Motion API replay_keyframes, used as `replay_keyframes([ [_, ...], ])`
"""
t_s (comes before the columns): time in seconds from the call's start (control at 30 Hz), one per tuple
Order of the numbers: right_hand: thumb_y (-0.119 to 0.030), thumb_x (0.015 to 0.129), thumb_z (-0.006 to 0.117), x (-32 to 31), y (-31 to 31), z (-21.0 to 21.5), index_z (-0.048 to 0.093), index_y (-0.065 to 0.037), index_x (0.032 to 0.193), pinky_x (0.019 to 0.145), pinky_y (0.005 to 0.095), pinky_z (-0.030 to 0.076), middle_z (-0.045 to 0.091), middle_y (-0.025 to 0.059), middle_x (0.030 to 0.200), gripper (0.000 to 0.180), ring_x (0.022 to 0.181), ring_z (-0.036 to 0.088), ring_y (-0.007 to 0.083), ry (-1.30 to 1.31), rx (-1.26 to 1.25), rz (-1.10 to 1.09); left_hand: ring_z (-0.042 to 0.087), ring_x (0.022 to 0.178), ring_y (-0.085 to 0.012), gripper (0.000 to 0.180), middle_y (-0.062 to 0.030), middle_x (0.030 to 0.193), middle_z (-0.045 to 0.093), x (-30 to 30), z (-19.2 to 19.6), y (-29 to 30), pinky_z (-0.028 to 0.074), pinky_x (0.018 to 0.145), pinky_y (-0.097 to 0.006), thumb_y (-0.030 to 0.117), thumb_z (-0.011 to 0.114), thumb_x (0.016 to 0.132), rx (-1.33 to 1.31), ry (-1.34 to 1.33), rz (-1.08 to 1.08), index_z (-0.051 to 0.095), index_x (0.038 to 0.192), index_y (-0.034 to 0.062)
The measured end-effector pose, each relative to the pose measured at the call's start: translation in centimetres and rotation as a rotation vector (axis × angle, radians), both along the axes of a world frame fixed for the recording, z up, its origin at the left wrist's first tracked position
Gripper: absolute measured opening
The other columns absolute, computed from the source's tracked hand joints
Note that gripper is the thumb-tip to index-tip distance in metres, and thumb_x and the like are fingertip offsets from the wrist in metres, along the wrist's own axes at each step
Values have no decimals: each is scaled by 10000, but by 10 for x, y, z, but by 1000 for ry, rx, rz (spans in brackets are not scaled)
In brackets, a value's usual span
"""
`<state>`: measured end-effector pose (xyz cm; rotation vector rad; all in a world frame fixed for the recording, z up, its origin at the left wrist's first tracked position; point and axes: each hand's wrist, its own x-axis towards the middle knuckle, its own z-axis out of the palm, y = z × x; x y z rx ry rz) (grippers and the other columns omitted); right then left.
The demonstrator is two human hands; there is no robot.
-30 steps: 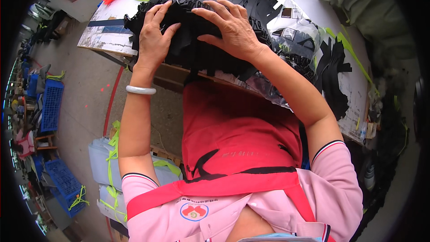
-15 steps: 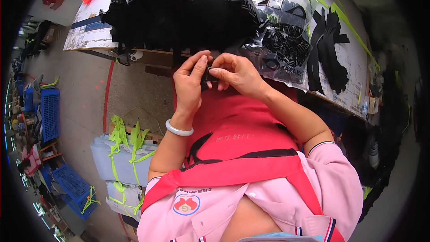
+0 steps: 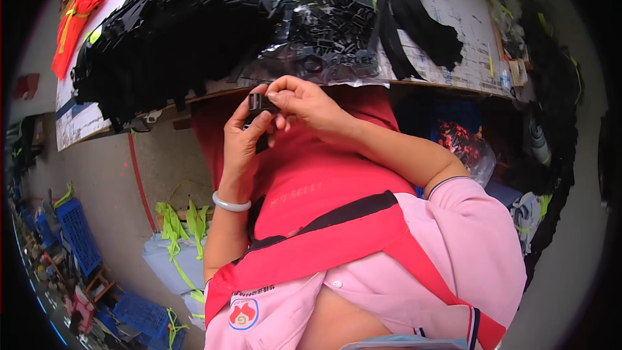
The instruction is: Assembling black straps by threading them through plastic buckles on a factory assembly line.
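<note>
A small black plastic buckle (image 3: 257,102) is pinched between the fingers and thumb of my left hand (image 3: 240,139), just in front of the table's edge. My right hand (image 3: 311,107) is closed beside it, thumb against the fingertips; what that pinch holds is too small to make out. Something dark hangs below the buckle, partly hidden by my left fingers. Beyond my hands, a big pile of black straps (image 3: 175,39) lies across the table. Right of the pile sits a clear plastic bag (image 3: 330,32) full of black buckles.
Loose black straps (image 3: 424,32) lie on the white tabletop (image 3: 470,58) at right. An orange bundle (image 3: 81,13) rests at the far left end. Under the table is a bag of red pieces (image 3: 466,146). Blue crates (image 3: 74,236) and wrapped stacks with lime ties (image 3: 175,259) stand at left.
The view has swung to the right, so the straps and bag sit further left. The black buckle now shows plainly in my left hand, where fingers mostly covered it before.
</note>
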<state>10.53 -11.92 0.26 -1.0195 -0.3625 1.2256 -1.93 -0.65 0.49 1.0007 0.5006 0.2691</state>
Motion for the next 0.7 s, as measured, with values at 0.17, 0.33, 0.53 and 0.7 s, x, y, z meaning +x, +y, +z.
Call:
replay_keyframes([
  [0.17,-187,952,585,4,-28,4,525,-31,1033,593,220,480,642,42,852,186,657,605,87,-41,-47,112,554,653,-83,199,-17,770,598,6,-8,7,424,506,-192,206,652,906,67,-40,-187,639,1010,36],
  [0.33,-92,836,673,37,-101,19,604,-30,1052,706,308,496,641,87,897,235,791,609,246,-1526,-193,-346,586,637,-123,102,-72,842,625,22,6,-6,459,469,-215,132,612,919,-137,1,-190,609,931,31],
  [0.53,-110,761,714,106,-204,19,658,-60,973,857,371,459,630,72,976,225,962,578,276,-1786,-814,-408,602,657,-130,67,-84,872,627,21,-16,-14,475,448,-227,98,618,911,-269,29,-296,577,914,45],
  [0.7,9,774,682,89,-160,54,664,-77,955,698,320,513,620,75,961,201,844,622,249,-1485,-502,-759,585,615,-115,161,-70,787,628,38,2,-29,462,453,-219,100,628,906,-201,102,-423,635,1029,-4],
])
